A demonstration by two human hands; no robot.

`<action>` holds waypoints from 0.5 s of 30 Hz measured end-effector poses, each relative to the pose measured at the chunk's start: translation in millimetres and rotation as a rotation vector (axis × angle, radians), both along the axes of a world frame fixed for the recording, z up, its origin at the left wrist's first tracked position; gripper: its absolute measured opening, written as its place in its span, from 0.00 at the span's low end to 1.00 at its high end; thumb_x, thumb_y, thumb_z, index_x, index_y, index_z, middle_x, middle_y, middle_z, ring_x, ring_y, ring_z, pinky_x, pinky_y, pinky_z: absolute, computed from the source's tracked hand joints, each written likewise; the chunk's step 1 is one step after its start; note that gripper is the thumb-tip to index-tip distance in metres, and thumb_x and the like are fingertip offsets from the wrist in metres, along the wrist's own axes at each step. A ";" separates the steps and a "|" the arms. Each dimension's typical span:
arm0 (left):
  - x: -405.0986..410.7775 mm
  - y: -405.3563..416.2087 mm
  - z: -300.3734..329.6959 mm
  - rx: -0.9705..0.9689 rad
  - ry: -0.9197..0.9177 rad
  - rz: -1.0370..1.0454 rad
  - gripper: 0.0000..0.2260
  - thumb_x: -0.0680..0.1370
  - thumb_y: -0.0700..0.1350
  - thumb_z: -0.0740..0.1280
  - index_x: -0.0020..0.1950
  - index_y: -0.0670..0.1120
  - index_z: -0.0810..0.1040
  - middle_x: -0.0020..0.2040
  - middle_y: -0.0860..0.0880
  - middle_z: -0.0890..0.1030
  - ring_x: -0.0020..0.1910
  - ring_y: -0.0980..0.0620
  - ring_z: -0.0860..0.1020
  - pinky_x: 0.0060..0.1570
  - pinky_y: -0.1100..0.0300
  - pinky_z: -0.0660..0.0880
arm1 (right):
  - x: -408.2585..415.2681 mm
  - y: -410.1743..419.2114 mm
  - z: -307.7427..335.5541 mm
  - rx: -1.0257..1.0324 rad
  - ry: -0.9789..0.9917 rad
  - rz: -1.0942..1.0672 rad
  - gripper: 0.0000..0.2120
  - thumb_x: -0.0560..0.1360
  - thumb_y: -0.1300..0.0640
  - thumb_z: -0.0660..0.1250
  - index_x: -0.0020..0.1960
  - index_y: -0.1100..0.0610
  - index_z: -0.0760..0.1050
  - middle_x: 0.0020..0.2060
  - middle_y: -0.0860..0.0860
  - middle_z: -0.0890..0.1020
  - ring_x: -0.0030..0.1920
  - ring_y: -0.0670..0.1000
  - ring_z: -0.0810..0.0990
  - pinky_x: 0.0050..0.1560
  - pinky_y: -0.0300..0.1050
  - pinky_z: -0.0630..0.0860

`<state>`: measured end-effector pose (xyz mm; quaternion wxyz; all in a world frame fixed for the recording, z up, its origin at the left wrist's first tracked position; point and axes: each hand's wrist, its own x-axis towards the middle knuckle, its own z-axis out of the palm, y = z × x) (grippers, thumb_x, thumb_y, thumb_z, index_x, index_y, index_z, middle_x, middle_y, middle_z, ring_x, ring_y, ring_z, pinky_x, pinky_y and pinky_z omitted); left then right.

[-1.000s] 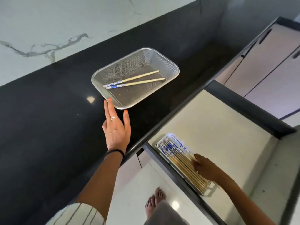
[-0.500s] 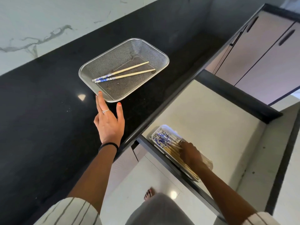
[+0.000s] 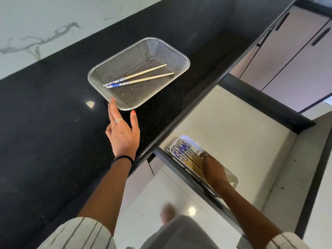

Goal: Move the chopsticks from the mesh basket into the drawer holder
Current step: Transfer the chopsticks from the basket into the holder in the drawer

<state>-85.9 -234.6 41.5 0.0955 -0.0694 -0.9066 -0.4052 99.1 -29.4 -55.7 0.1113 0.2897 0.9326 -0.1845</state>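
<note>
**Left hand at basket rim; last pair lies crosswise beyond the fingertips**

Since the earlier frame, the left hand [image 3: 124,135] has crept forward: its longest fingertip now touches the near rim of the mesh basket [image 3: 181,56], where before it sat just short of it. The right hand [image 3: 214,170] has slid along the drawer holder [image 3: 232,178] toward the plain ends of the stored chopsticks [image 3: 185,152].

State of the hands:
- Left: fingers extended and spread, thumb apart, gripping nothing.
- Right: laid palm-down over the bundle in the holder. Whether its fingers pinch any sticks cannot be told.

Location of the task item: two chopsticks [image 3: 142,77] lie on the basket floor, nearly parallel, patterned ends at the left and close together, plain tips diverging up to the right.

Governing relation: the pair lies ahead of the left fingertips, past the rim, with its long axis running across the line of reach. The left hand is much the nearer; the right is well apart, down in the drawer [image 3: 233,123].

Probable next step: reach over the rim and pinch near the patterned ends.
</note>
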 end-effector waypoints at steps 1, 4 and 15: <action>-0.1 -0.1 -0.2 0.001 0.001 0.000 0.28 0.83 0.55 0.55 0.79 0.52 0.47 0.79 0.49 0.58 0.63 0.49 0.75 0.71 0.46 0.58 | 0.8 0.2 -1.8 -0.007 0.020 0.002 0.16 0.77 0.64 0.59 0.64 0.56 0.71 0.58 0.56 0.80 0.55 0.57 0.81 0.56 0.52 0.79; -0.5 -0.9 -0.7 0.003 0.003 -0.002 0.28 0.83 0.55 0.55 0.79 0.52 0.47 0.79 0.49 0.58 0.64 0.49 0.74 0.72 0.47 0.58 | 5.6 3.1 -9.1 -0.081 0.009 0.053 0.17 0.79 0.64 0.58 0.67 0.58 0.70 0.60 0.57 0.80 0.57 0.57 0.80 0.59 0.52 0.78; -1.9 -1.6 -0.4 0.020 -0.005 -0.010 0.27 0.83 0.53 0.56 0.79 0.53 0.47 0.79 0.48 0.58 0.71 0.49 0.68 0.73 0.47 0.55 | 32.4 1.0 -12.8 -0.400 0.015 0.124 0.22 0.81 0.45 0.53 0.73 0.50 0.65 0.75 0.47 0.63 0.76 0.51 0.59 0.78 0.53 0.54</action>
